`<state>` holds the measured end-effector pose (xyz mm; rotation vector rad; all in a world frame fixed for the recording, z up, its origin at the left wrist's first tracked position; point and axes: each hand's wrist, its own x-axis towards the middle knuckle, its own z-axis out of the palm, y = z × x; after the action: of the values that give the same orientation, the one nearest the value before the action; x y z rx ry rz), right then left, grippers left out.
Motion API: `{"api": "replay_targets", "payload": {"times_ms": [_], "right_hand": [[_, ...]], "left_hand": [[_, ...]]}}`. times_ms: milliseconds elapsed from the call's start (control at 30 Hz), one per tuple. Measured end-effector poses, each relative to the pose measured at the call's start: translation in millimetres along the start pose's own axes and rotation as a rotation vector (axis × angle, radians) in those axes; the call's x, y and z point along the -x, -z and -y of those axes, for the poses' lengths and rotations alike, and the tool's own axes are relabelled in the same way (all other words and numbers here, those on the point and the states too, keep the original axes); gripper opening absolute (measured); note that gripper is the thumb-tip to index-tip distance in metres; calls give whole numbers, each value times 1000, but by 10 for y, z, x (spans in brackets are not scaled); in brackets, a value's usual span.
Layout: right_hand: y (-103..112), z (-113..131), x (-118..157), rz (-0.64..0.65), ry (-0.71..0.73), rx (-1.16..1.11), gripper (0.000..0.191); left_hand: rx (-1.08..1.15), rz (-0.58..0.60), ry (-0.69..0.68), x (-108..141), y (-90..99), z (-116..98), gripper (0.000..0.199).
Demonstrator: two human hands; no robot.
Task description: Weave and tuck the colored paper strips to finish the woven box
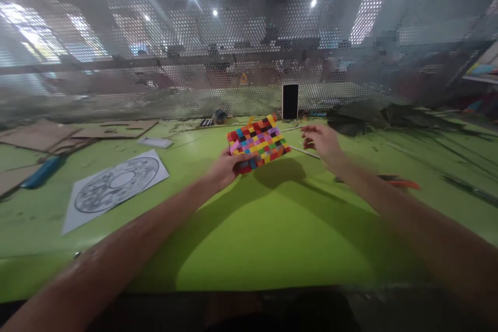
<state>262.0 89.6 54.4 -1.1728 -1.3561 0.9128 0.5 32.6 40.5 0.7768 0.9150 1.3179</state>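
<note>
Above green table [280,238], left hand [229,167] grips multicoloured checkered piece [259,141]; right hand [323,143] hovers, fingers parted.

A printed sheet [116,187] lies near cardboard pieces [41,136] and a blue object [43,172].

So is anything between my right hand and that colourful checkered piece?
Nothing visible blocks your right hand from the checkered piece in your left hand; a thin white stick shows below, apparently on the table.

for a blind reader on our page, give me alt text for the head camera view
A person's left hand holds a multicoloured checkered piece above a green table, while the right hand hovers apart from it. A sheet with a ring design lies at left.
</note>
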Motion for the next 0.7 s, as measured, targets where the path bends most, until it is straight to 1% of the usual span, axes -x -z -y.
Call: {"api": "replay_targets", "payload": {"times_ms": [67,100,167,200,233,267,300,367,400,433,500,567,600,667,700], "right_hand": [[-84,-49,98,130,-61,16,6],[-147,-54,186,222,-73,17,9],[-290,-36,393,499,-79,-36,19],[-358,-23,490,579,-91,-85,24],[-418,-13,570,609,-106,-141,29],[-467,-8,630,618,-117,-212,34],[-504,-12,667,596,-123,-267,38],[-538,-39,687,493,-161,-303,44],[-538,-58,678,434,-185,-298,45],[-529,-78,661,382,-203,-290,44],[-493,-111,620,318,-189,-294,42],[-448,-121,575,313,-124,-306,38],[-427,-117,552,317,-95,-310,38],[-390,-88,505,343,-75,-299,38],[-375,-66,482,363,-80,-284,39]], "left_hand": [[69,-32,-32,-6,-24,-20,25],[98,-36,-49,0,-36,-29,26],[134,-39,-71,29,-65,-31,29],[136,-41,-76,50,-81,-19,31],[130,-40,-77,72,-96,-1,31],[118,-31,-76,94,-108,21,32],[101,-17,-74,113,-114,44,32],[56,32,-71,136,-101,69,36],[21,82,-68,138,-78,64,40],[-20,148,-65,133,-45,42,44],[-123,352,-52,104,49,-48,54],[-178,562,-51,66,160,-185,64],[-182,647,-60,49,213,-258,71],[-224,785,-16,25,300,-386,68],[-232,816,-6,22,326,-430,64]]}}
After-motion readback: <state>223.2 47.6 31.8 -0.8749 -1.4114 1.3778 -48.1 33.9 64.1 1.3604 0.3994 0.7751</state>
